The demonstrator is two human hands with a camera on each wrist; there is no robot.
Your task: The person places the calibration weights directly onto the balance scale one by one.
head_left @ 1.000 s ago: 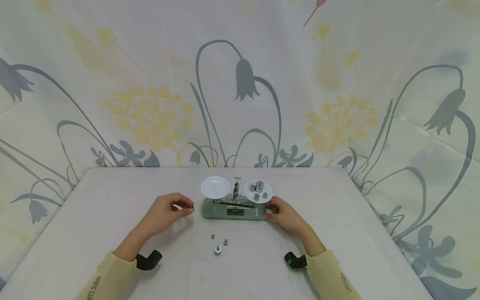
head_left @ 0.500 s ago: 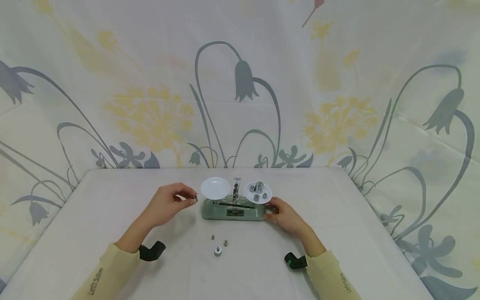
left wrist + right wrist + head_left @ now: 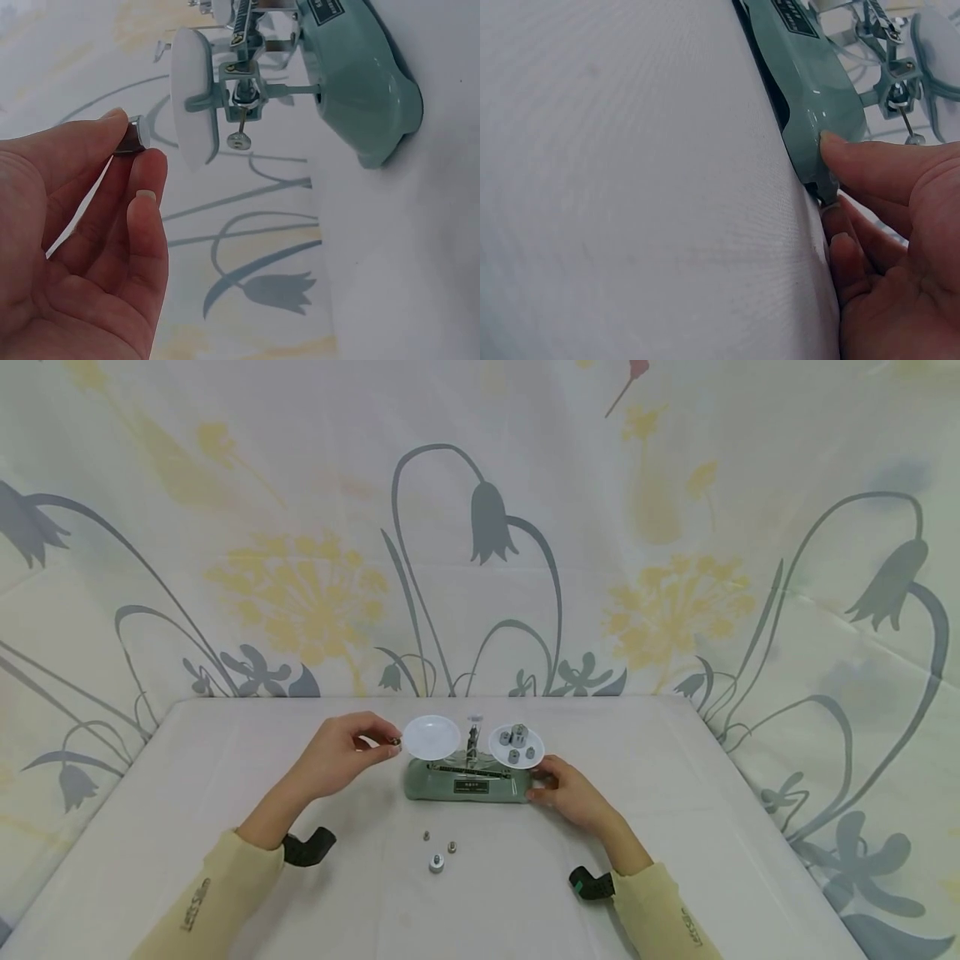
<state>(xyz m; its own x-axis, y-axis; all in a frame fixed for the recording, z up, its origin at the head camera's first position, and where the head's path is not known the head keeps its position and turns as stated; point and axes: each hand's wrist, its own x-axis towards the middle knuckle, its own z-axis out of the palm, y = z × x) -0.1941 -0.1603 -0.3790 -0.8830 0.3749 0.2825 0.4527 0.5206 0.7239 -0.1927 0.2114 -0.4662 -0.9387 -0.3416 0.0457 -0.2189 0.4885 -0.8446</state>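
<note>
A green-based balance scale (image 3: 431,785) stands on the white tabletop. Between thumb and fingertips, my left hand (image 3: 333,758) pinches a small metal weight (image 3: 133,136), held up right by the rim of the scale's bare left pan (image 3: 431,737). Several metal weights, the tallest a cylinder (image 3: 519,737), sit on the right pan (image 3: 537,741), which hangs a little lower than the left. My right hand (image 3: 576,793) grips the right end of the base (image 3: 821,97), its thumb on the front and its other fingers partly hidden behind.
Three loose weights lie in front of the scale: a tiny one (image 3: 427,836), a small one (image 3: 452,847) and a wider one (image 3: 437,864). A flower-patterned cloth (image 3: 480,610) hangs behind the table. Each wrist carries a black camera mount (image 3: 309,847).
My left hand has moved up and to the right with the weight, from beside the base to the left pan's edge. The right hand has stayed on the base.
</note>
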